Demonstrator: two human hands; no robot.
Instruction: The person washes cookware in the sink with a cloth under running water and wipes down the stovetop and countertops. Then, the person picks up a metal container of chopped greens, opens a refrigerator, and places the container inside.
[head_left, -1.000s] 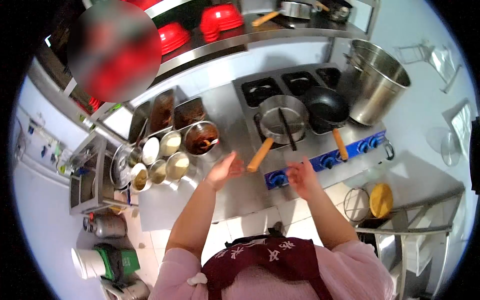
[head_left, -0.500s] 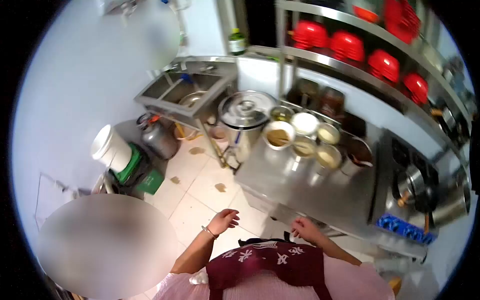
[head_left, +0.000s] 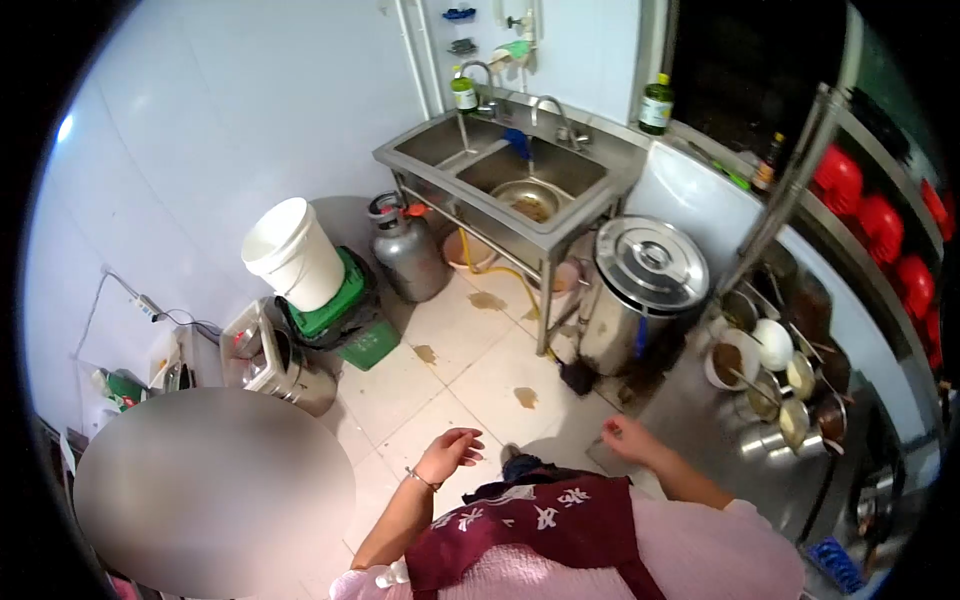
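Note:
My left hand [head_left: 450, 457], a bracelet at its wrist, hangs in the air over the tiled floor with loosely bent fingers and nothing in it. My right hand [head_left: 630, 441] is also raised and bare, in front of my maroon apron [head_left: 540, 525], its fingers relaxed and slightly curled. Nearest to it on the right is the steel worktable [head_left: 680, 440]. Ahead stands a double steel sink [head_left: 470, 178]; a metal bowl [head_left: 525, 190] with something brownish inside sits in its right basin, under the tap. Neither hand touches any of these things.
A lidded steel pot [head_left: 650, 262] stands right of the sink. To the left are a gas cylinder [head_left: 408, 255], a green bin [head_left: 370, 340] with a white bucket [head_left: 300, 255] on top, and a tub [head_left: 255, 340]. Bowls of seasonings [head_left: 765, 395] line the worktable. Brown patches [head_left: 525, 398] mark the floor.
My view has swung left, so the sink, bin and cylinder sit farther right and the stove slides to the edge. Both hands stay low before me, still holding nothing.

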